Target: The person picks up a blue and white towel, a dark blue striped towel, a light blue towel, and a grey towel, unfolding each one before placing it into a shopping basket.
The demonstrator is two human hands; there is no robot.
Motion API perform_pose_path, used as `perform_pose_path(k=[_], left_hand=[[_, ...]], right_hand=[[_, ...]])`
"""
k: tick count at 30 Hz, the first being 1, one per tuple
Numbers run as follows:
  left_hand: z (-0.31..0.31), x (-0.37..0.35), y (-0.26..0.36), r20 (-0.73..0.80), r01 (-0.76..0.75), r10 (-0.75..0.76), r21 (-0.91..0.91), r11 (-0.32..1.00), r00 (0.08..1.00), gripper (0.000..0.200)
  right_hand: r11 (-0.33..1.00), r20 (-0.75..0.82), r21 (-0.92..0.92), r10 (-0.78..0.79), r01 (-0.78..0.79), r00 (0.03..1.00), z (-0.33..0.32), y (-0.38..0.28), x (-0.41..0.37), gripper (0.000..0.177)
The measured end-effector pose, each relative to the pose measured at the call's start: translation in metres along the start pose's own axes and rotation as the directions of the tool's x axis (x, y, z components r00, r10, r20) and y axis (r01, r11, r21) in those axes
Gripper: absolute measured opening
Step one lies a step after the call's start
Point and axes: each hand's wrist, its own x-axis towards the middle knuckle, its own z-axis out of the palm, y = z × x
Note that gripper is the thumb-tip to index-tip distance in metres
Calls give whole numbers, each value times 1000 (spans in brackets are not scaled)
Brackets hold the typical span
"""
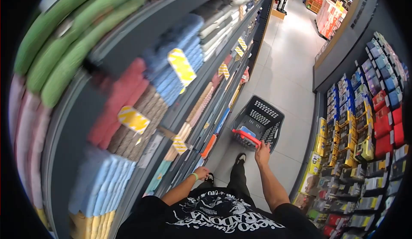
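Note:
My right hand [262,151] is closed around the red handle [246,138] of a dark grey shopping basket [277,112]. The basket has perforated walls and sits low in front of my legs. Inside it lies a blue and white item [247,132], too small to make out. With a light band at its wrist, my left hand [201,173] hangs beside the lower shelves on the left. Its fingers look loosely curled, and nothing shows in them.
On the left, a tall shelf holds folded green towels [68,46], blue towels [184,37] and brown towels [137,129] with yellow-striped tags. Packaged goods [347,132] hang along the right wall. A tiled aisle [285,63] runs ahead between them towards a display [330,18].

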Motion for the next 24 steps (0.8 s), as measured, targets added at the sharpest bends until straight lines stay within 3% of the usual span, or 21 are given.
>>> perform_pose_path(k=[3, 4, 5, 6, 7, 8, 12, 13, 15, 16, 17, 18, 20, 21, 24], left_hand=[[-9, 19, -11, -66, 43, -34, 143, 989, 997, 24], [-8, 16, -9, -70, 132, -128, 44, 990, 989, 28], [-24, 40, -38, 183, -311, 263, 713, 628, 947, 30], [-19, 44, -37, 293, -302, 228, 953, 8, 929, 31], [-19, 36, -32, 245, -264, 148, 957, 121, 958, 29], [-20, 26, -21, 275, -279, 50, 956, 88, 960, 29], [0, 31, 33, 171, -192, 135, 967, 170, 976, 27], [0, 63, 20, 18, -118, 257, 918, 379, 966, 29], [20, 69, 64, -311, 51, 142, 539, 841, 940, 31], [21, 86, 75, -342, 37, 153, 492, 870, 927, 32], [30, 84, 94, -388, -104, 282, 420, 902, 878, 29], [35, 81, 121, -391, -100, 282, 424, 900, 876, 29], [44, 61, 188, -349, 70, 17, 235, 969, 937, 27], [43, 70, 193, -302, 5, 44, 162, 987, 952, 26], [43, 104, 204, -325, -16, 107, 269, 963, 940, 25]], right_hand=[[1000, 9, 4, 7, -7, 1000, -8, 12, 56, 41], [1000, 12, -21, -1, 1, 1000, -9, 19, 72, 41], [999, 12, -32, -35, 36, 999, -9, 28, 90, 42], [999, 16, -27, -38, 38, 999, -14, 36, 103, 42], [999, 13, -20, -33, 33, 999, -17, 39, 123, 41], [1000, 15, -6, -24, 24, 1000, -19, 38, 138, 41], [996, 43, -59, -66, 69, 997, -32, 55, 198, 38], [992, 32, -85, -88, 90, 996, -33, 58, 214, 36], [993, 66, -83, -79, 85, 995, -43, 59, 239, 34], [994, 76, -84, -68, 75, 995, -47, 61, 250, 33], [989, 33, -102, -107, 110, 994, -44, 66, 261, 32], [989, 33, -95, -107, 109, 994, -45, 67, 272, 32], [987, 53, -108, -113, 118, 992, -52, 67, 291, 32], [987, 56, -108, -112, 117, 992, -56, 66, 299, 32], [990, 135, -85, -98, 110, 986, -61, 66, 322, 31]])
